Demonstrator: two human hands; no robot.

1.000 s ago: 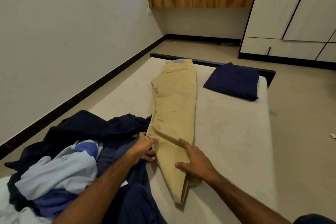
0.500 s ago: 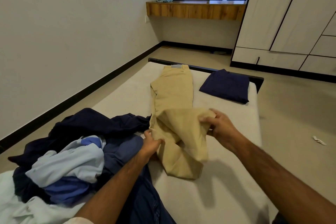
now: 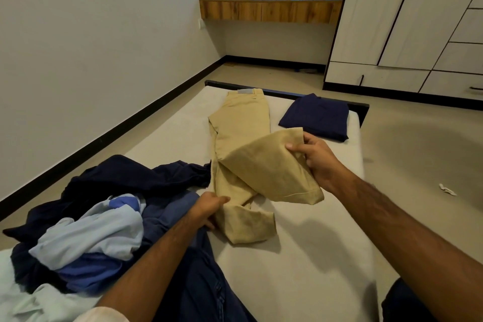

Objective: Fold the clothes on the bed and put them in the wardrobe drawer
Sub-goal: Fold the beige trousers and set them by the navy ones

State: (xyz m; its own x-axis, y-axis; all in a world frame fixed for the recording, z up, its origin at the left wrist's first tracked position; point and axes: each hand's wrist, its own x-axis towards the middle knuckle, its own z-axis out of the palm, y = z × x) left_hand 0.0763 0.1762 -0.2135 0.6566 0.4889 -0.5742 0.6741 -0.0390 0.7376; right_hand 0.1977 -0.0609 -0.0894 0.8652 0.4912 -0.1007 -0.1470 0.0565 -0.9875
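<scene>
Khaki trousers [image 3: 241, 125] lie lengthwise on the bed [image 3: 300, 256]; right hand [image 3: 317, 158] grips the raised leg hem at 3 o'clock, left hand [image 3: 209, 208] pinches the fold at 7 o'clock

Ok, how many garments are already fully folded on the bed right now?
1: the folded navy garment at the far right corner of the mattress. The khaki trousers are only mid-fold, held by both hands. The heap of blue clothes at near left is unfolded and may hide more.

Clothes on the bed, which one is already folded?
The navy garment at the far right corner, a flat square. The khaki trousers are mid-fold; the blue pile is rumpled.
</scene>
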